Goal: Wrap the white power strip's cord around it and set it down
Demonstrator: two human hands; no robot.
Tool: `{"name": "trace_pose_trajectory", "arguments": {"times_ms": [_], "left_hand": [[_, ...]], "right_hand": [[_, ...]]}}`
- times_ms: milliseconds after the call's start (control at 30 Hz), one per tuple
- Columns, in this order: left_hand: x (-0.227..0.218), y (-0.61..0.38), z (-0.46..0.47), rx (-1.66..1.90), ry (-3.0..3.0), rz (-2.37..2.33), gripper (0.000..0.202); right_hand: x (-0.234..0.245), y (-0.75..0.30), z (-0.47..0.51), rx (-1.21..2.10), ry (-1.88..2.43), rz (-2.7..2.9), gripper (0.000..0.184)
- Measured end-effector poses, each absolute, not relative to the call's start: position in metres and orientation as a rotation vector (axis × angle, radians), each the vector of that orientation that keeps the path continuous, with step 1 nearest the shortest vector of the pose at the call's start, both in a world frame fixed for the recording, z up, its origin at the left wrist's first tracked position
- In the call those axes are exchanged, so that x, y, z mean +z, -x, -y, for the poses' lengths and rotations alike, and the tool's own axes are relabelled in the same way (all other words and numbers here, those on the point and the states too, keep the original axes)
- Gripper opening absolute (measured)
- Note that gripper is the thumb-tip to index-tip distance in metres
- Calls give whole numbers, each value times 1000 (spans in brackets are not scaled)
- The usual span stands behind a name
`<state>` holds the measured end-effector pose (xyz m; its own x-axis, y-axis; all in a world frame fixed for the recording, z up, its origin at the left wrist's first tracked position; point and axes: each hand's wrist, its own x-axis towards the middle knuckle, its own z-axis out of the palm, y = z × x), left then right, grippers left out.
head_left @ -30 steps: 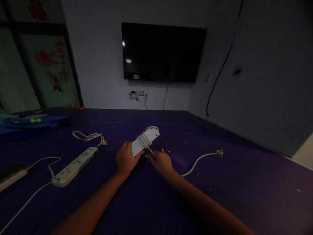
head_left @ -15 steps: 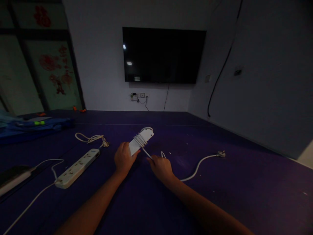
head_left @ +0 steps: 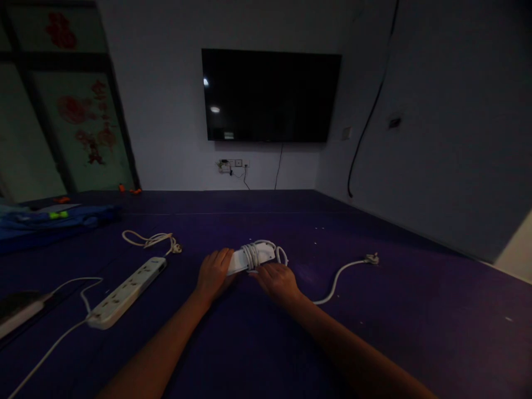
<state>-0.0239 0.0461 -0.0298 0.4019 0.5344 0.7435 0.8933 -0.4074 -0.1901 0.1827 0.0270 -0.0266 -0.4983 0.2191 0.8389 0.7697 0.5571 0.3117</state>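
While the left hand [head_left: 215, 272] grips the white strip [head_left: 238, 262] and the right hand [head_left: 277, 281] closes on its wound cord [head_left: 251, 256], slackened tension could let the turns slip loose.

Red 福 [head_left: 61, 30] on upper pane [head_left: 88, 27]; lower red characters [head_left: 98, 88] unreadable.

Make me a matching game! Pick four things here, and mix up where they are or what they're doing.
Things:
1. TV
2. left hand
3. right hand
4. socket strip

Places and states:
A. gripping the white cord
B. lying to the left of both hands
C. up on the wall
D. holding one end of the wrapped strip

Right pairs: 1-C, 2-D, 3-A, 4-B
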Motion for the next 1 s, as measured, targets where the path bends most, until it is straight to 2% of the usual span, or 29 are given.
{"name": "trace_pose_trajectory", "arguments": {"times_ms": [467,667,800,933,1000], "left_hand": [[-21,21,-38,-696,2250,1048,46],[-13,13,-26,-648,2493,1011,47],[-5,5,-15,-683,2704,1044,52],[1,2,-10,-694,3001,1020,41],[3,1,-10,-714,3090,1028,42]], "right_hand": [[-24,-192,-32,-865,820,2124,31],[-4,-219,-37,-708,734,2380,55],[12,-229,-37,-362,787,2385,67],[19,-225,-37,259,941,2342,58],[19,-224,-40,640,1010,2301,53]]}}
